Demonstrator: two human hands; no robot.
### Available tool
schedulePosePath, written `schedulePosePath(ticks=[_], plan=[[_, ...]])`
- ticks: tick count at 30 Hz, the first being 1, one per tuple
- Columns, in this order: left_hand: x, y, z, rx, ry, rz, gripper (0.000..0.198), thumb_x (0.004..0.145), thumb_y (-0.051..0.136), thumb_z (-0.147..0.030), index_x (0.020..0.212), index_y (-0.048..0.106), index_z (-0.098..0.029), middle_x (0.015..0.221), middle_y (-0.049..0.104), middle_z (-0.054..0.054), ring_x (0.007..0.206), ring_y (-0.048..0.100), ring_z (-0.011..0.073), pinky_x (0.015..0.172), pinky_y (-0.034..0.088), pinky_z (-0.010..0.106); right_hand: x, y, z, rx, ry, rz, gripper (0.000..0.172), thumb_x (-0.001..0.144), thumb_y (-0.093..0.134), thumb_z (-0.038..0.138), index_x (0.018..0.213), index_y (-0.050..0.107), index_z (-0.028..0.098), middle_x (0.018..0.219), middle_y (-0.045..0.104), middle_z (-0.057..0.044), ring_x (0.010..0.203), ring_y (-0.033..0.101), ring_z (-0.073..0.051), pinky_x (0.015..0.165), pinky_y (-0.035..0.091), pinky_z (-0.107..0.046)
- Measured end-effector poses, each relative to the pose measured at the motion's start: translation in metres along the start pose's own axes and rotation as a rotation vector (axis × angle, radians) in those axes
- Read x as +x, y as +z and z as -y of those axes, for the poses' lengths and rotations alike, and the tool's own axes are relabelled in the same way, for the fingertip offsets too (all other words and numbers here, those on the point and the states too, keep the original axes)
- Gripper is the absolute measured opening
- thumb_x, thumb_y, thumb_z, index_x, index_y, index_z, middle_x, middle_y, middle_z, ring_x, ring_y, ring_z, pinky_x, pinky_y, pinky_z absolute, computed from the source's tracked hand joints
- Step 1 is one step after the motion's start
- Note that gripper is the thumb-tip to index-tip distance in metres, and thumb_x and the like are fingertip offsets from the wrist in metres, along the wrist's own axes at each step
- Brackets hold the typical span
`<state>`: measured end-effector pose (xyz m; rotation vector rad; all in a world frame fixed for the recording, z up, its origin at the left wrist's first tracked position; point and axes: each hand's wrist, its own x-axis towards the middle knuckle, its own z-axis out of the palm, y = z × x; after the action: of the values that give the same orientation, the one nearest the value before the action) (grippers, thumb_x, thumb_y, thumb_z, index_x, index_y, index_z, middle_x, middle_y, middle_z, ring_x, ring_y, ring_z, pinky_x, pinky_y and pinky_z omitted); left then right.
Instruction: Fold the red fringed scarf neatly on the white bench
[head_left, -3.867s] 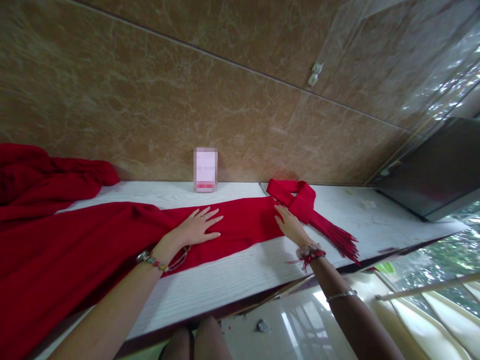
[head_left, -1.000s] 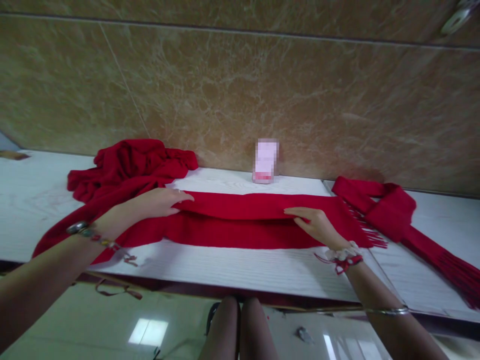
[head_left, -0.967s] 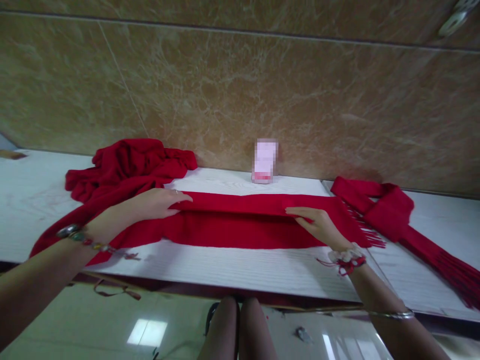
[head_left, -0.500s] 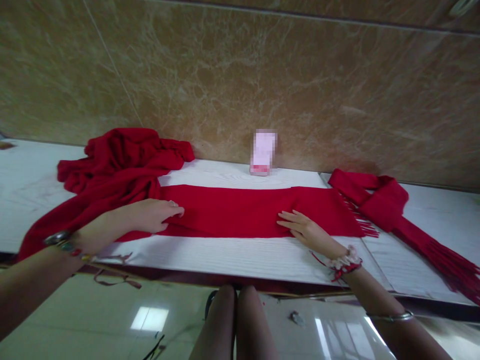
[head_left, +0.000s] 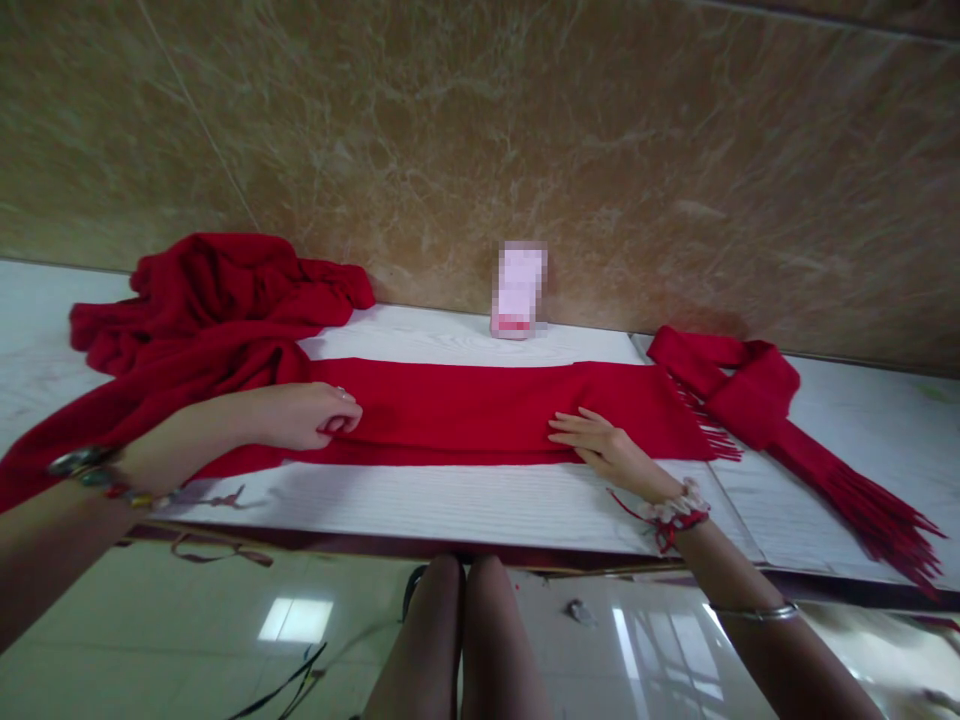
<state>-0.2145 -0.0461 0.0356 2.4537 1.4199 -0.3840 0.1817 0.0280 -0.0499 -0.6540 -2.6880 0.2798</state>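
Observation:
A red fringed scarf (head_left: pixel 450 410) lies lengthwise on the white tabletop, its middle spread flat and its left part loosely bunched. My left hand (head_left: pixel 311 415) rests on the left end of the flat stretch, fingers curled in against the cloth. A long crease runs rightward from it near the front edge. Towards the fringed end, my right hand (head_left: pixel 600 445) lies on the scarf with its fingers stretched out and slightly apart. A second red scarf (head_left: pixel 757 395), folded over with a fringed tail, is to the right of the fringe.
A pink phone-shaped object (head_left: pixel 517 290), blurred out, leans on the brown marble-patterned wall (head_left: pixel 450 130) behind the scarf. The white tabletop (head_left: pixel 465 505) ends just in front of my knees. Straps (head_left: pixel 221 552) hang at its front edge on the left.
My left hand's fingers have curled in more tightly. My right hand stays flat on the scarf. The whole view has shifted slightly, and the scarves lie as before.

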Motion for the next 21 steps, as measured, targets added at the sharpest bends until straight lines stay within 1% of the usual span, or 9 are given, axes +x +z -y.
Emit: schedulePosePath(ticks=[6,10,12,13,14,15,16,19,21], plan=[[0.003,0.012,-0.008,-0.038,-0.016,0.033,0.024,0.055,0.038,0.002,0.065,0.048,-0.017,0.062,0.047,-0.003,0.058,0.041,0.0114,0.053,0.028,0.022,0.000,-0.004,0.001,0.019,-0.004,0.044,0.035,0.083,0.039,0.009,0.104,0.063,0.023,0.115,0.061,-0.006,0.114,0.050,-0.018,0.101,0.031,-0.049],[0.001,0.013,0.001,-0.029,-0.036,0.059,0.025,0.055,0.039,0.001,0.067,0.051,-0.018,0.063,0.050,-0.003,0.059,0.044,0.0118,0.055,0.031,0.022,0.001,-0.006,0.002,0.019,-0.011,0.045,0.034,0.083,0.039,0.010,0.104,0.063,0.023,0.114,0.062,-0.006,0.113,0.051,-0.018,0.101,0.031,-0.049],[0.002,0.011,0.004,-0.024,-0.045,0.092,0.022,0.057,0.043,-0.004,0.070,0.054,-0.018,0.065,0.053,-0.002,0.060,0.046,0.0121,0.055,0.033,0.022,0.001,-0.006,0.003,0.015,-0.019,0.040,0.034,0.083,0.039,0.010,0.103,0.064,0.022,0.113,0.062,-0.007,0.112,0.051,-0.018,0.101,0.032,-0.048],[0.006,0.009,0.004,-0.023,-0.033,0.089,0.018,0.060,0.046,-0.007,0.071,0.055,-0.019,0.066,0.054,-0.002,0.061,0.048,0.0124,0.056,0.035,0.022,0.001,-0.006,0.003,0.014,-0.023,0.039,0.033,0.083,0.040,0.010,0.102,0.064,0.022,0.113,0.062,-0.007,0.112,0.051,-0.018,0.101,0.032,-0.048],[0.012,0.006,0.002,-0.027,-0.005,0.060,0.014,0.063,0.048,-0.012,0.072,0.056,-0.019,0.069,0.056,-0.001,0.063,0.049,0.0127,0.059,0.037,0.022,0.002,-0.005,0.003,0.013,-0.026,0.040,0.033,0.082,0.041,0.010,0.102,0.064,0.022,0.113,0.062,-0.007,0.112,0.051,-0.018,0.101,0.032,-0.048],[0.021,0.004,-0.002,-0.036,0.037,0.004,0.011,0.068,0.049,-0.017,0.074,0.057,-0.019,0.072,0.058,-0.001,0.066,0.051,0.0131,0.063,0.039,0.023,0.002,-0.005,0.002,0.015,-0.028,0.041,0.033,0.082,0.041,0.010,0.102,0.064,0.023,0.113,0.062,-0.007,0.111,0.052,-0.018,0.101,0.032,-0.047],[0.033,0.003,-0.009,-0.049,0.092,-0.082,0.012,0.073,0.047,-0.021,0.078,0.058,-0.019,0.079,0.059,0.000,0.072,0.053,0.0136,0.070,0.041,0.023,0.002,-0.004,0.002,0.017,-0.029,0.040,0.033,0.082,0.041,0.009,0.101,0.065,0.023,0.113,0.062,-0.006,0.111,0.052,-0.017,0.101,0.032,-0.047],[0.081,0.003,-0.036,-0.091,0.193,-0.322,0.023,0.083,0.039,-0.025,0.094,0.058,-0.016,0.101,0.059,0.006,0.091,0.054,0.0142,0.085,0.038,0.025,0.002,-0.002,0.001,0.032,-0.031,0.034,0.033,0.082,0.041,0.009,0.101,0.065,0.024,0.112,0.063,-0.005,0.111,0.052,-0.017,0.100,0.033,-0.047],[0.116,0.008,-0.056,-0.079,0.223,-0.405,0.028,0.085,0.041,-0.029,0.105,0.056,-0.016,0.114,0.055,0.007,0.102,0.051,0.0150,0.092,0.034,0.026,0.002,-0.002,0.001,0.048,-0.031,0.029,0.032,0.083,0.041,0.011,0.100,0.065,0.025,0.110,0.064,-0.005,0.111,0.052,-0.017,0.100,0.034,-0.047]])
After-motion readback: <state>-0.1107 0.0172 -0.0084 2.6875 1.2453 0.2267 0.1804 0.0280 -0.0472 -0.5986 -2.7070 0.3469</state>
